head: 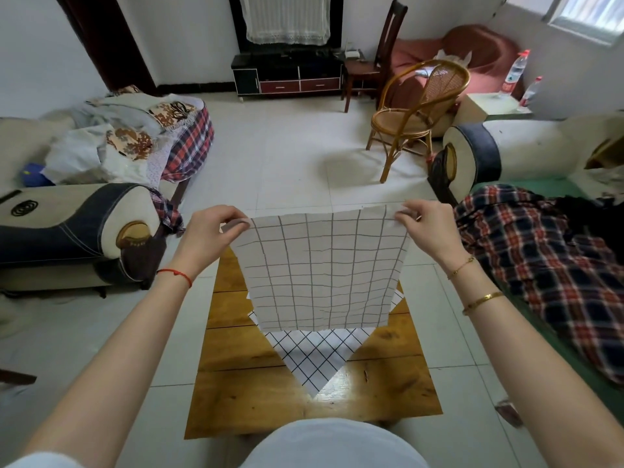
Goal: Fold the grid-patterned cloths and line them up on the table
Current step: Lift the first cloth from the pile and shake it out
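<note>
One grid-patterned cloth [312, 359] lies flat on the wooden tabletop [243, 393] at 6 o'clock. Above it hangs a second grid cloth [320, 271], its top corners pinched by the left hand [211, 231] at 10 o'clock and the right hand [427, 228] at 2 o'clock.

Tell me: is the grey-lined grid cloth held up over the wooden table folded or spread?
Spread. The grey-lined grid cloth hangs as one flat sheet, the left hand and right hand pinching its top corners.
</note>
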Available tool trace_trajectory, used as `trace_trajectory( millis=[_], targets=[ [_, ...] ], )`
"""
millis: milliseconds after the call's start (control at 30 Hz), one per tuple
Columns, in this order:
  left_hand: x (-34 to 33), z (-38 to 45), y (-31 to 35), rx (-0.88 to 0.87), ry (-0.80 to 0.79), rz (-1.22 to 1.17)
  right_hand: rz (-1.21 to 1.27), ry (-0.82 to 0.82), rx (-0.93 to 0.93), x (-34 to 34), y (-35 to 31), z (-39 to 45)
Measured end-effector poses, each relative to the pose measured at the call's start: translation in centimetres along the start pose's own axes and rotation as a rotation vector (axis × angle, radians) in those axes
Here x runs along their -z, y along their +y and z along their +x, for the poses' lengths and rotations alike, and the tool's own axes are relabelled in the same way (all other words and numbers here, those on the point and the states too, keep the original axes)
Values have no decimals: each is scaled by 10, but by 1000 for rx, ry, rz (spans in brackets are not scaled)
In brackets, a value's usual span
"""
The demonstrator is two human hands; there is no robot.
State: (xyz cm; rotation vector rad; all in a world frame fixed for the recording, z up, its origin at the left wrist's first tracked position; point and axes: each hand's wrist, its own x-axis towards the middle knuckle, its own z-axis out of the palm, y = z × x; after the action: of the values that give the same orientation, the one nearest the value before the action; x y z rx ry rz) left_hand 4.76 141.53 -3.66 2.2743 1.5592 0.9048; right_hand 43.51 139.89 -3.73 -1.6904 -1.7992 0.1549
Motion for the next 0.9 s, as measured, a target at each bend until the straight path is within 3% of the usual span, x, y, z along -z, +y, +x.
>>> trace_trajectory(
  millis=[300, 633, 900],
  targets=[
    [17, -11, 4, 5, 14, -70, -27, -69, 60, 13, -1, -8],
    [38, -13, -3, 172, -184, -227, 71, -232, 62, 18, -3, -4],
    [34, 9, -17, 252, -234, -314, 164, -327, 9, 9, 6, 21]
  ],
)
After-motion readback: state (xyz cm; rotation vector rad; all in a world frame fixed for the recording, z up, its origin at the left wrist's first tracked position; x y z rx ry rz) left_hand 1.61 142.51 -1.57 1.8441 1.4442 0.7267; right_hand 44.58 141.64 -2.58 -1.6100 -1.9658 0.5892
